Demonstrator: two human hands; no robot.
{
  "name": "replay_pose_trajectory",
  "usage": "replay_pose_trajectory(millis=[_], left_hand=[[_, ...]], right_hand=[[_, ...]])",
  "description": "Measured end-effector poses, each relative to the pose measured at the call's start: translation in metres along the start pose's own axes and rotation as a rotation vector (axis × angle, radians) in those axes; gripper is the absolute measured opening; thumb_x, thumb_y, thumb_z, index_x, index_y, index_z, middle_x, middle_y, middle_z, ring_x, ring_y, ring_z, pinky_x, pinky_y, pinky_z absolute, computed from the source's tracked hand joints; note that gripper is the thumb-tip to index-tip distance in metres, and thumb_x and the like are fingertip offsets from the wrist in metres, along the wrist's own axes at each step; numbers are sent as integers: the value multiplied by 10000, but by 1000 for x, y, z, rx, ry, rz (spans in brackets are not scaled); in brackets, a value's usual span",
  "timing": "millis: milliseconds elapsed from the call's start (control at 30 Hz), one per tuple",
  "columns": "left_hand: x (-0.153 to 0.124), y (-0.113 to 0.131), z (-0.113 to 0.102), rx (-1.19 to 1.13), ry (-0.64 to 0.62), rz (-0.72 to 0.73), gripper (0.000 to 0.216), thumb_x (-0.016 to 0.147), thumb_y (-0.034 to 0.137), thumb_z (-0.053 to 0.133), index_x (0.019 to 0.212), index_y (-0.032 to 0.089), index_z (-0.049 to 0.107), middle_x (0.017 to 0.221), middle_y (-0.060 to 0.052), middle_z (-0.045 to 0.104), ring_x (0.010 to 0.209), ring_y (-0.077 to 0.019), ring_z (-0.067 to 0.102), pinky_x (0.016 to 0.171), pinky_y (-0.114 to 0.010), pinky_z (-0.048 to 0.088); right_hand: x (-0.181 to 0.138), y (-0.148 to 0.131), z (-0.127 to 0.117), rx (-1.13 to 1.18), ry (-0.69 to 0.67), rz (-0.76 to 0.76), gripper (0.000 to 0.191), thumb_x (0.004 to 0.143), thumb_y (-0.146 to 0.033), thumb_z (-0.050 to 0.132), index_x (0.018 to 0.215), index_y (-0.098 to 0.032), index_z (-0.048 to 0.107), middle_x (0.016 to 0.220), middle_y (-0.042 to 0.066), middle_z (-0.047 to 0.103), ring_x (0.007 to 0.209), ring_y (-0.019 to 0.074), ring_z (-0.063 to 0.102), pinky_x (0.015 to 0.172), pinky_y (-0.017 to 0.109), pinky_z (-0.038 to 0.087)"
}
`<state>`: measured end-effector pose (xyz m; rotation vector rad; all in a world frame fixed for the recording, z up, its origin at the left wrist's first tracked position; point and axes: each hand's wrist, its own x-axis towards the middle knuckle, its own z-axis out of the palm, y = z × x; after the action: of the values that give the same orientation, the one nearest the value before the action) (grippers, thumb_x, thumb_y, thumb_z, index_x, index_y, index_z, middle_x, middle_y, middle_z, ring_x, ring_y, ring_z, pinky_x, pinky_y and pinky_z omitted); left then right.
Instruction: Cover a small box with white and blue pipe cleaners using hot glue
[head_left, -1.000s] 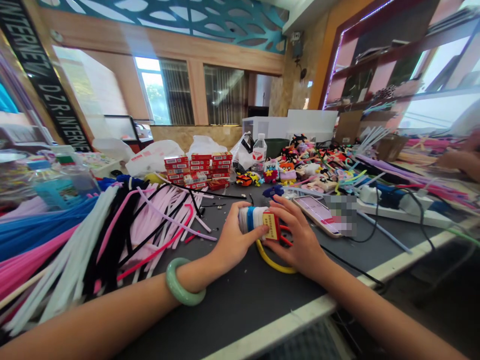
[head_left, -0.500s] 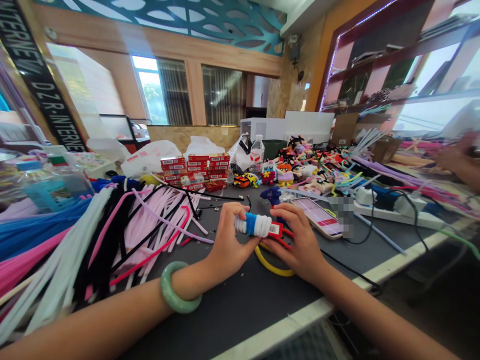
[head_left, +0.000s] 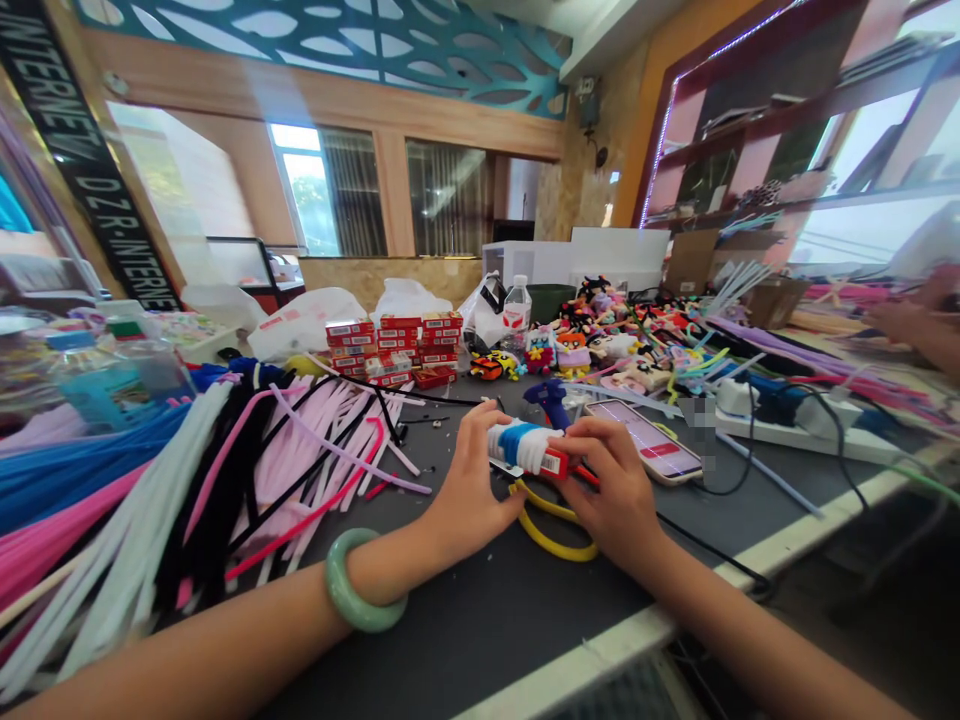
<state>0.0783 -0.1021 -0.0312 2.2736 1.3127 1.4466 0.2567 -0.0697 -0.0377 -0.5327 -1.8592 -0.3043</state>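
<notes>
Both my hands hold a small red box wrapped in white and blue pipe cleaner [head_left: 527, 447] just above the dark table [head_left: 480, 620]. My left hand [head_left: 469, 485], with a green bangle [head_left: 360, 585] on its wrist, grips the wrapped left end with thumb and fingers. My right hand [head_left: 611, 490] pinches the bare red right end. Under the hands lies a yellow loop with red handles, perhaps scissors [head_left: 551, 525].
A big heap of pink, white, black and blue pipe cleaners [head_left: 187, 480] fills the left. A phone [head_left: 645, 450], power strip [head_left: 787, 420] and cables lie on the right. Stacked red boxes [head_left: 397, 345], a water bottle [head_left: 517, 305] and small figures [head_left: 600, 340] stand behind. Another person's hands [head_left: 919, 320] work at far right.
The wrapped box has turned in my hands and shifted slightly right, its red label side now lower. My right fingers have closed more tightly over its end.
</notes>
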Motion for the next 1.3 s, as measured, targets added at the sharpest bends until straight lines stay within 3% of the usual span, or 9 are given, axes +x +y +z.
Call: replay_pose_trajectory(millis=[167,400,533,800,967,1167,1300], left_hand=[[-3,2,-1,49,-108,108,715,691,113,645,1309,221,303,1475,-177,233,1409,-318,213,1136,-518,225],[-2,7,-3,141,-173,26,734,711,147,647,1368,271,345,1535,-141,201,1428,-368,141,1104,-634,180],[-2,12,-4,179,-184,9,680,730,125,604,1345,312,379,1534,-104,260,1436,-357,137,1075,-688,167],[-2,14,-7,228,-171,77,480,830,161,543,1275,337,515,1453,-59,441,1429,-345,176,1077,-677,172],[0,12,-7,233,-171,42,451,828,166,578,1242,344,555,1388,-39,527,1415,-340,220,1075,-699,143],[3,12,-5,134,-234,-103,513,766,149,633,1253,294,563,1442,-90,455,1391,-375,266,1068,-691,213],[3,7,-3,55,-198,-61,546,757,173,639,1287,256,534,1439,-109,444,1392,-318,286,1133,-584,198]], right_hand=[[-1,0,1,-13,-11,2,301,796,-34,507,981,-268,551,981,57,497,915,240,557,795,429,511],[-2,-3,1,-5,-33,-19,270,807,-47,514,943,-277,547,964,47,487,879,224,560,747,402,517],[1,-2,-2,-12,10,-9,228,807,-89,560,934,-277,537,946,43,461,861,229,533,743,420,498],[2,-3,-1,17,-2,-29,240,826,-87,554,953,-288,589,941,34,450,826,198,538,699,368,515],[0,0,2,4,-16,-25,252,819,-104,556,962,-292,643,906,35,503,813,198,571,691,366,520],[-2,2,2,6,-86,-33,198,848,-152,575,989,-273,645,880,36,607,781,195,625,678,342,536],[-2,2,2,6,-101,-37,137,846,-184,596,961,-250,632,868,44,624,780,205,627,676,340,538]])
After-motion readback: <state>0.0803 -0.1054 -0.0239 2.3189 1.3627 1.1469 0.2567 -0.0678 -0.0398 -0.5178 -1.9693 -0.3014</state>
